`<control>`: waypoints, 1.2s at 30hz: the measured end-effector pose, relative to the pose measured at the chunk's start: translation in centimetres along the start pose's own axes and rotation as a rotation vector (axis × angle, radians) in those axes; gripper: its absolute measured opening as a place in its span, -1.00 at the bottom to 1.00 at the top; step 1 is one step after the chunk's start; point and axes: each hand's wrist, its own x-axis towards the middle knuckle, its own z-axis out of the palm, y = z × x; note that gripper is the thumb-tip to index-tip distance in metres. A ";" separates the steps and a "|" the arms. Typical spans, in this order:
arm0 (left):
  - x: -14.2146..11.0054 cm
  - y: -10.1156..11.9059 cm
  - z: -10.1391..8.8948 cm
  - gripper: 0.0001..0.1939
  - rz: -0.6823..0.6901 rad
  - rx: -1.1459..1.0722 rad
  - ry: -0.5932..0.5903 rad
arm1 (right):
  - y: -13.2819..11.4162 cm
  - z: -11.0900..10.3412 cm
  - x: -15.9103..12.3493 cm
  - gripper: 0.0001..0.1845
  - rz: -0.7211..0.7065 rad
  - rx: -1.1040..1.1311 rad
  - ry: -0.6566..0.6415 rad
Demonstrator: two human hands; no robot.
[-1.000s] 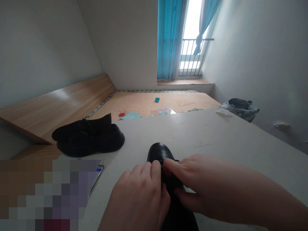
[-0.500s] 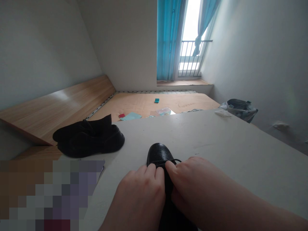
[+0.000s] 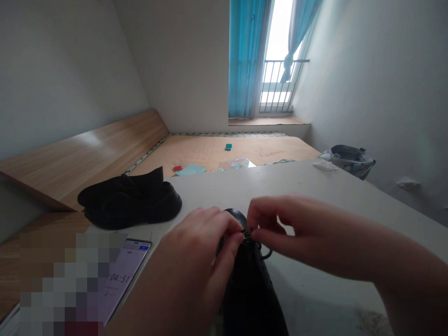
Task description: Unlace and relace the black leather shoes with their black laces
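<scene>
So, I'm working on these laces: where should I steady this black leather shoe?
Steady the black leather shoe at its heel end, coming from your side: the toe points away across the desk, and your left hand and right hand crowd the laces, leaving the rear free.

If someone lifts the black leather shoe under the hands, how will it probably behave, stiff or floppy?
The black leather shoe will probably feel fairly stiff, because its rounded toe keeps a firm shape. It may be somewhat heavy if its sole matches the thick soles of the other black shoes. The thin lace will likely stay floppy.
</scene>
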 end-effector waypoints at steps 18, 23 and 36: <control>0.8 -0.8 -0.9 -0.97 -0.110 -0.527 0.337 | 0.4 1.0 2.4 -0.75 -0.097 1.021 0.024; 0.6 -0.6 -0.7 -0.95 -0.104 -0.545 0.321 | 1.1 1.4 3.0 -0.67 -0.094 1.069 -0.040; 1.2 -0.6 -0.8 -0.85 -0.005 -0.591 0.290 | 0.9 1.4 2.5 -0.66 -0.349 1.117 -0.465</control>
